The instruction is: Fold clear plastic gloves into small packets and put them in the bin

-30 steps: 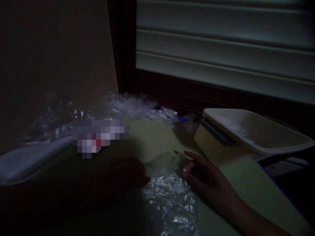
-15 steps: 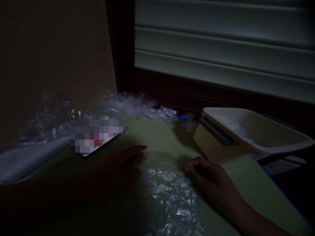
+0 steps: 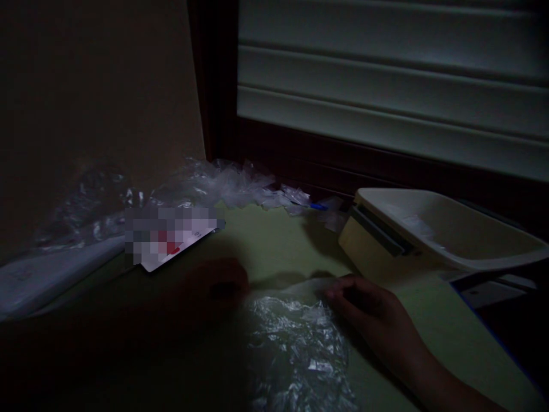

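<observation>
A crinkled clear plastic bag lies on the green tabletop in front of me, its far edge lifted a little. My right hand pinches that edge at its right corner between thumb and fingers. At the left corner, my left hand is closed on the same edge, though it is dark and its fingertips are hard to make out. Between the two hands the edge stretches as a pale strip.
A cream plastic bin with some clear plastic inside stands at the right. Heaped clear bags line the back. At the left lie a partly blurred device with a lit screen and a white packet. Behind is a slatted shutter.
My left hand has closed from an open curl onto the bag's edge. The edge has risen between my hands, while my right hand has kept nearly the same place.
</observation>
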Available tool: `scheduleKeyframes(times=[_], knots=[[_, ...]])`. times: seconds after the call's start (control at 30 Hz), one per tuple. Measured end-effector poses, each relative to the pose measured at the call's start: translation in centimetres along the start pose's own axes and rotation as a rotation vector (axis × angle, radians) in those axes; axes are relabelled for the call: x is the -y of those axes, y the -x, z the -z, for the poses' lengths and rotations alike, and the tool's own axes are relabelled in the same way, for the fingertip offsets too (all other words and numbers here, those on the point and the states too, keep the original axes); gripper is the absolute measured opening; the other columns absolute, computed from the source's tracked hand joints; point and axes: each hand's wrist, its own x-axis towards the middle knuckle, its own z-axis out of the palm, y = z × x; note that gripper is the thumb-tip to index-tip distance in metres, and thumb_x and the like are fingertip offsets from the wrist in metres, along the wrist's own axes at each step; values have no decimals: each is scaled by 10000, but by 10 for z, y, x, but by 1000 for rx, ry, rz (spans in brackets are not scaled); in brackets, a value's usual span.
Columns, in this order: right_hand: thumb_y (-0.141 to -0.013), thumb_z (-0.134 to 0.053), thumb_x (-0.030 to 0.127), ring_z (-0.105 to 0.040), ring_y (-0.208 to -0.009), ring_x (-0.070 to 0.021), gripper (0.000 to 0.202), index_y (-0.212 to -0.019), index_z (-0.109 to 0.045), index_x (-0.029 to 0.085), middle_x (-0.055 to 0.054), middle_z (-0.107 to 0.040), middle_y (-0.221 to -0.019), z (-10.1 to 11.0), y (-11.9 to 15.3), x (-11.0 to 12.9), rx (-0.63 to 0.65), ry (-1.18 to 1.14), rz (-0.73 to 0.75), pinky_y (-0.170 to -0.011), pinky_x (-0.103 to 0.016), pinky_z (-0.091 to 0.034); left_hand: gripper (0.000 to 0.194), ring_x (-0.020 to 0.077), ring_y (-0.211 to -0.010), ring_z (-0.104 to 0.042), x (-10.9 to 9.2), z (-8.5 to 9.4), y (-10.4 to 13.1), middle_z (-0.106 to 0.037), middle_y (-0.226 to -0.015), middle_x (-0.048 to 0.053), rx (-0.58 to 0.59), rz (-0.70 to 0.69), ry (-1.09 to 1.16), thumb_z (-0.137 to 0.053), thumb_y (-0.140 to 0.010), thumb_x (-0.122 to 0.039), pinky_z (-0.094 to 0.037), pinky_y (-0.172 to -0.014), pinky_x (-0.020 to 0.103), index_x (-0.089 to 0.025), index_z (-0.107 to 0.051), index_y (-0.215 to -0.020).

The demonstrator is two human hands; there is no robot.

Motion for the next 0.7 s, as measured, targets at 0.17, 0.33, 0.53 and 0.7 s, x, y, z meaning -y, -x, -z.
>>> scheduleKeyframes(times=[0.17,0.33,0.53,0.7], knots=[[-732,-660,395,-623,-587,-165,208,-689,-668,192,-30,-672,-642,0,1,-3,18,10,5,-525,-253,-502,148,161,-736,-590,1,-1,1,-627,-808,38,-18,-55,38,-482,-778,-179,-461,-662,259,-169,-629,-785],[-742,-647,379,-623,-581,-168,196,-700,-666,188,-29,-671,-642,1,0,-5,16,22,14,-520,-267,-501,155,161,-713,-590,0,0,2,-627,-812,34,-28,-9,-8,-478,-807,-197,-458,-622,249,-174,-631,-804],[-744,-630,361,-628,-610,-176,174,-726,-666,192,-32,-673,-669,1,-1,-6,-6,9,36,-555,-290,-509,148,172,-763,-607,4,1,4,-634,-829,36,-54,-59,-53,-484,-816,-174,-469,-679,266,-178,-632,-826],[-770,-609,358,-615,-624,-187,180,-706,-660,199,-22,-637,-630,2,-1,-9,-12,54,53,-599,-315,-507,173,165,-773,-609,5,1,5,-629,-861,33,-45,-136,-70,-478,-824,-135,-468,-693,246,-188,-642,-824]])
